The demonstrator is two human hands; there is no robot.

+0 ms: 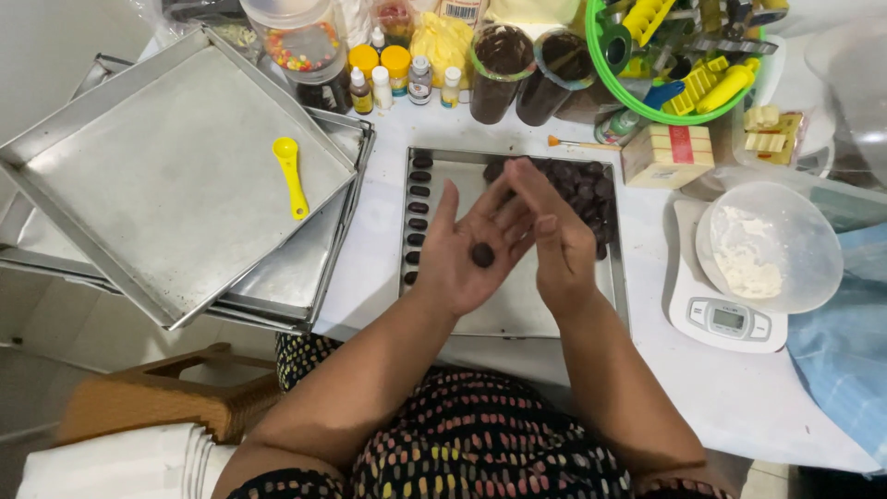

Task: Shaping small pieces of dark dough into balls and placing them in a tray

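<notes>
A small dark brown dough ball [482,254] rests on the upturned palm of my left hand [460,251], fingers spread. My right hand [554,236] stands edge-on beside it, fingers straight and touching the left fingertips, holding nothing. Both hands hover over a metal baking tray [517,310]. A column of several shaped dark pieces [418,217] lines the tray's left side. A heap of dark dough pieces [580,189] fills its far right corner.
Stacked empty metal trays [176,176] with a yellow measuring spoon [292,176] lie at left. A white kitchen scale [725,314] carries a bowl [767,245] of white powder at right. Jars, small bottles and a green basket [674,55] crowd the far edge. A wooden chair [157,397] stands lower left.
</notes>
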